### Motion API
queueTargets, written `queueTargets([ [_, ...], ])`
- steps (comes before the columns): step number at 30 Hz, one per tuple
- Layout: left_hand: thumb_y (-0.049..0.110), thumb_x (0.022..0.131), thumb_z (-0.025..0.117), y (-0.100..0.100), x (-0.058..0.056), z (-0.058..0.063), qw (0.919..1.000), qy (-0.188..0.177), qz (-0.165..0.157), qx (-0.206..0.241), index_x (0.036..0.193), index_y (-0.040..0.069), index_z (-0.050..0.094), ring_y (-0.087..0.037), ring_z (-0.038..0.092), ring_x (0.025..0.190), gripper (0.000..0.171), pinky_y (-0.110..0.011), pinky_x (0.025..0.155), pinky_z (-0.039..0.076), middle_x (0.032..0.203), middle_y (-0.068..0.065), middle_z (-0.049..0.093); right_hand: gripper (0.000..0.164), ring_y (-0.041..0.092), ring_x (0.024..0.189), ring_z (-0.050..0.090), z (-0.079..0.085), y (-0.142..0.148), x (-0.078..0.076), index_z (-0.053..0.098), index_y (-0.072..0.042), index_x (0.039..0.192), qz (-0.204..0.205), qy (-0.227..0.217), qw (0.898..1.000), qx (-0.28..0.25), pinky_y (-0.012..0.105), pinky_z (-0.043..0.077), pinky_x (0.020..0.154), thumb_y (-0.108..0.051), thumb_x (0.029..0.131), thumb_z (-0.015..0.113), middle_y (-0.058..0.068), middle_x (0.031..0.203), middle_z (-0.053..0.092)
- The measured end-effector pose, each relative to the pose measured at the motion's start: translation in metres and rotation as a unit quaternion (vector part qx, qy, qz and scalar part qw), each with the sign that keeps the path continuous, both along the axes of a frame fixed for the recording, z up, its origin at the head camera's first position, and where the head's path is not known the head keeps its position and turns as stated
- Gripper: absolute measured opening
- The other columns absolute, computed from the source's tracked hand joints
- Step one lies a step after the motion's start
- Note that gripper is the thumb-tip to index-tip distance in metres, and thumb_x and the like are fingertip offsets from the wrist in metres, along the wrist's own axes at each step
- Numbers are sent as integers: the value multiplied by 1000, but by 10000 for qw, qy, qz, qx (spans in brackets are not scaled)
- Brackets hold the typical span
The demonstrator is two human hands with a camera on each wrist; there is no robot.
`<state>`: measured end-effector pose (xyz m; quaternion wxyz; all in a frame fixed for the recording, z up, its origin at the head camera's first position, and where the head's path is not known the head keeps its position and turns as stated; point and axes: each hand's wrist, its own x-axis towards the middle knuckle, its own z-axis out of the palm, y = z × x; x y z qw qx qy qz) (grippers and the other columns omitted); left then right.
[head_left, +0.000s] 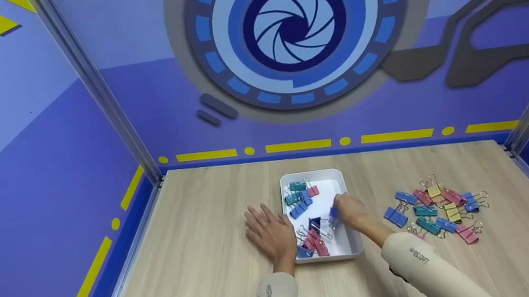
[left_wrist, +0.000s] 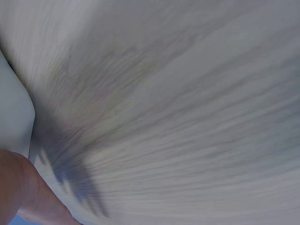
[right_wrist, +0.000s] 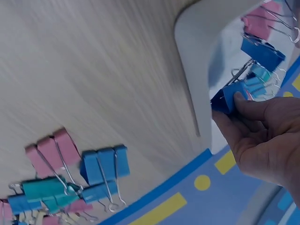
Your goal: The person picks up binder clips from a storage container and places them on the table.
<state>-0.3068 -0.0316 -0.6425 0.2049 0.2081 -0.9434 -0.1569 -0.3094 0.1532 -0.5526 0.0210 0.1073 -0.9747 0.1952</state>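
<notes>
A blue binder clip [right_wrist: 226,97] is pinched between the thumb and fingers of my right hand [head_left: 350,208], inside the right part of a white tray [head_left: 326,259]. In the right wrist view its wire handles point away from the hand [right_wrist: 269,136]. My left hand [head_left: 271,232] lies with fingers spread at the tray's left side, its thumb side at the rim. Several clips lie in the tray: green and blue ones [head_left: 298,185] toward the back, pink ones [head_left: 319,246] and a dark blue one [head_left: 314,223] nearer the front.
To the right of the tray, a loose pile of blue, pink, green and yellow binder clips [head_left: 425,210] lies on the wooden table [head_left: 207,258]. Printed blue panels [head_left: 222,138] wall in the back and both sides, with metal posts [head_left: 98,88] at the corners.
</notes>
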Motion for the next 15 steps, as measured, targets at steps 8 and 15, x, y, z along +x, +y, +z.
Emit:
queueTargets([
  [8,42,103,53,3,2,2,9999,-33,-109,15,156,11,43,-38,26,156,63,-58,125,27,167,-19,31,5,36,72,71,31,24,6,69,10,87,140,513,9986,-21,49,61,66,12,84,66,25,82,72],
  [15,43,103,51,-2,1,0,9999,-92,-81,-46,156,11,42,-37,25,157,63,-57,125,26,167,-19,29,17,32,73,74,50,74,34,76,9,92,301,60,9994,-157,46,64,68,16,88,61,24,86,76],
])
